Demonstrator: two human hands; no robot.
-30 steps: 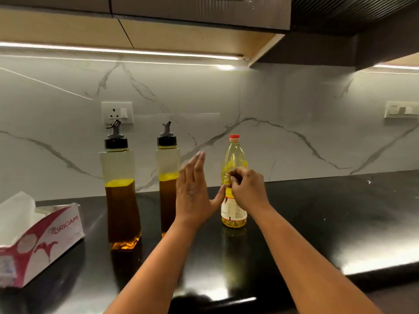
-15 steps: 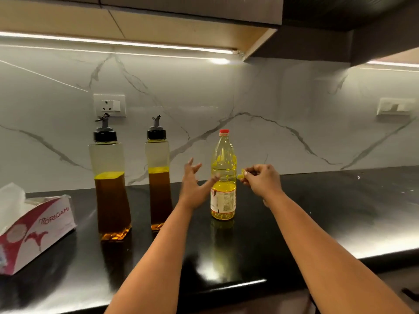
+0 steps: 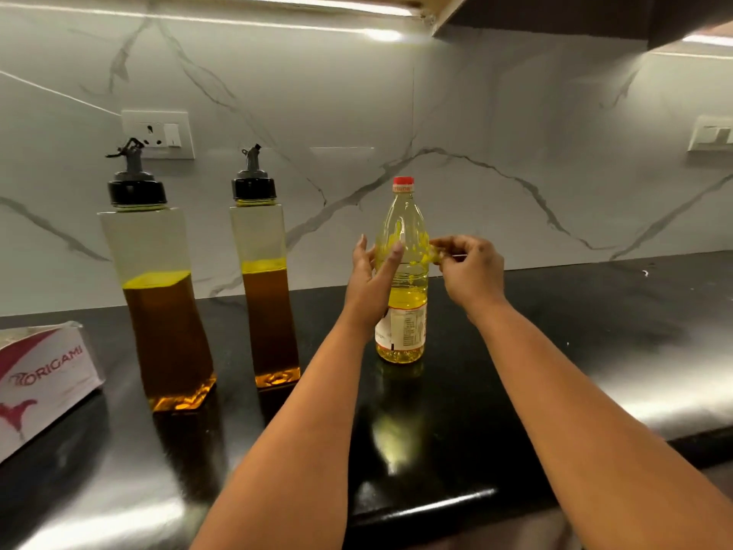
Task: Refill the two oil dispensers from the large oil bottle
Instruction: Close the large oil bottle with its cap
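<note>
My right hand (image 3: pixel 472 271) has its thumb and forefinger pinched on a small yellowish scrap, a tag or bit of seal film as far as I can tell, just beside the shoulder of the clear plastic oil bottle with the red cap (image 3: pixel 402 271). The other fingers curl loosely behind the pinch. My left hand (image 3: pixel 371 283) lies flat against the bottle's left side, fingers straight and pointing up, steadying rather than clutching.

The bottle stands upright on the glossy black countertop (image 3: pixel 555 351), well back from the near edge, its cap not yet off. It looks roughly half full of pale yellow oil.

To the left stand the two tall square clear dispensers with black pourer tops: the nearer left dispenser (image 3: pixel 158 303) and the right dispenser (image 3: pixel 265 295), a little farther back. Both hold dark amber oil to about the middle, and both tops are on.

I judge the step is clearing the bottle before opening it. To do it well I should keep the left palm firm, since a tall light bottle tips easily under a sideways tug, and pull the scrap away from the bottle, not across it. Then grip the body low and twist the cap.

A white and pink tissue box (image 3: pixel 43 383) sits far left, handy for drips.
</note>
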